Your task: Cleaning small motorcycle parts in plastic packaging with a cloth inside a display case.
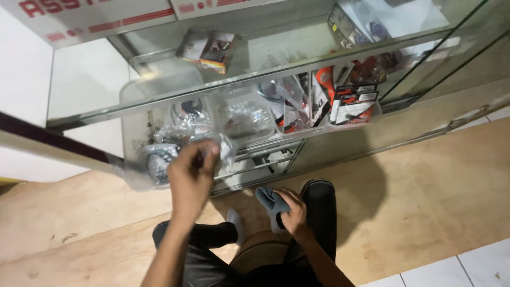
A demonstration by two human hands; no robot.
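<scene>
View: downward from head height onto a glass display cabinet standing on a plywood floor; white tiles at lower right corner.

Left hand: raised to the cabinet's lower shelf, fingers curled and pinched on a small clear plastic packet; packet held just in front of the clear bins, near the shelf's front edge.

Right hand: low, resting on the right knee, closed around a grey-blue cloth; cloth bunched, upper end sticking out past the fingers toward the cabinet base.

Lower shelf, left end: clear plastic bin holding bagged metal parts, contents too blurred by glare to identify further.

Lower shelf, middle: second clear bin, more small bagged items, just beside the first.

Lower shelf, right end: upright carded packages, red, black and white, standing in a row against a divider.

Upper shelf: small box with red and yellow print lying tilted near the middle; further packages toward the right end, seen through the glass top.

Legs: dark trousers, knees bent toward the cabinet; white sock visible between the two knees.

Cabinet frame: metal rails along shelf fronts; sliding glass doors at right side, angled lines visible.
</scene>
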